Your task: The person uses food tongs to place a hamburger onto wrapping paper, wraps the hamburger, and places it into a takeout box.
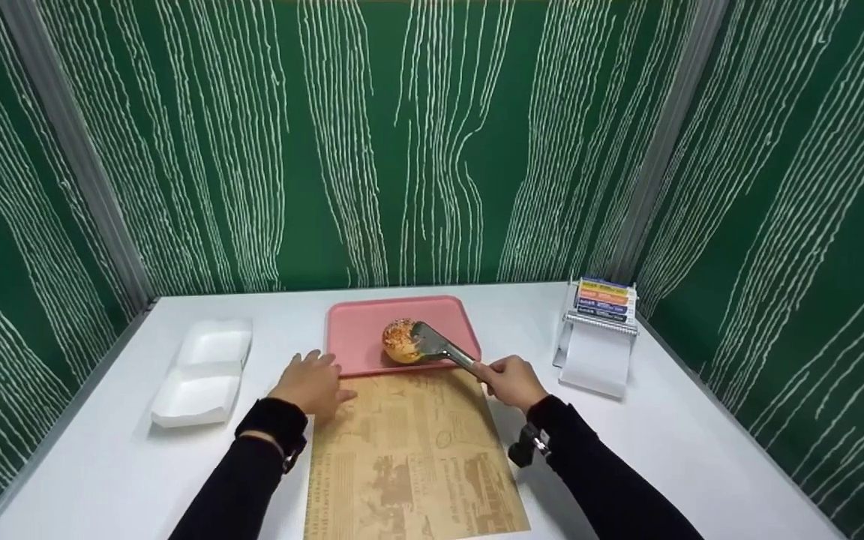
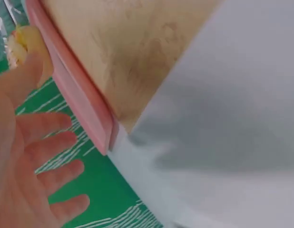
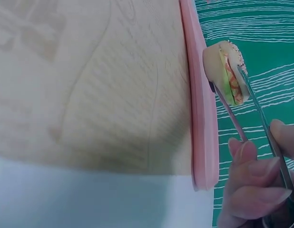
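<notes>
Right hand (image 1: 511, 380) at 4 o'clock of pink tray (image 1: 353, 330), gripping metal tongs (image 1: 460, 357), burger (image 1: 398, 343) pinched in them over tray; left hand (image 1: 313, 384) hanging out around 8 o'clock, fingers spread; brown paper (image 1: 409, 450) at 6, white box (image 1: 203, 375) 9ish

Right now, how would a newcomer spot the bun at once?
On the white table, find the pink tray near the green wall. Metal tongs hold the bun over it: round, speckled on top, green and reddish filling showing at its side. It's the only food in view, unlike the flat brown paper and white box nearby.
</notes>
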Action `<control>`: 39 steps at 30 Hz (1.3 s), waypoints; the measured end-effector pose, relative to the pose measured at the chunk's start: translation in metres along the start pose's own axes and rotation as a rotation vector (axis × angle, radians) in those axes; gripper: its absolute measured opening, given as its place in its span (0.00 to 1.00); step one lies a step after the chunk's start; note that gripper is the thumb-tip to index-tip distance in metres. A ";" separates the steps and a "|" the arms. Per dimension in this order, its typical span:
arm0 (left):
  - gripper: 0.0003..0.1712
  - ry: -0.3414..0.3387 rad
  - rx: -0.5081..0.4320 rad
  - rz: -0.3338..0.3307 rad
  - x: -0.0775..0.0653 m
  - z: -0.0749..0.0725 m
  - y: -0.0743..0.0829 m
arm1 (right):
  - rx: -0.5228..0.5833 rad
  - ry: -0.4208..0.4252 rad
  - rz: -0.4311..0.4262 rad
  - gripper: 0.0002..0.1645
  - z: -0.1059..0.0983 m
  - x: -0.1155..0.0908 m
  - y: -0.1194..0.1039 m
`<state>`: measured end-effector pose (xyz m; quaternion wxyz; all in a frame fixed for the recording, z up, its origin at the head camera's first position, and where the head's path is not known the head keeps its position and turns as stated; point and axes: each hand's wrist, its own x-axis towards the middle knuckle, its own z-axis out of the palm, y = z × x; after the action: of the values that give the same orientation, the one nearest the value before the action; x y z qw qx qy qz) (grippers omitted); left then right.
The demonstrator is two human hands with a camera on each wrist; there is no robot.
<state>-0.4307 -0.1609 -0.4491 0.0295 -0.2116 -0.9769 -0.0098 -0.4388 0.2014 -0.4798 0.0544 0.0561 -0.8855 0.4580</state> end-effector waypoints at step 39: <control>0.70 -0.308 -0.247 0.063 -0.071 0.009 -0.004 | 0.020 -0.426 -0.118 0.29 -0.028 -0.085 0.000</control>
<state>-0.3688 -0.1938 -0.4621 -0.1465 -0.2431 -0.9540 -0.0963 -0.3539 0.2288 -0.4760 -0.1077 0.2039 -0.8675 0.4408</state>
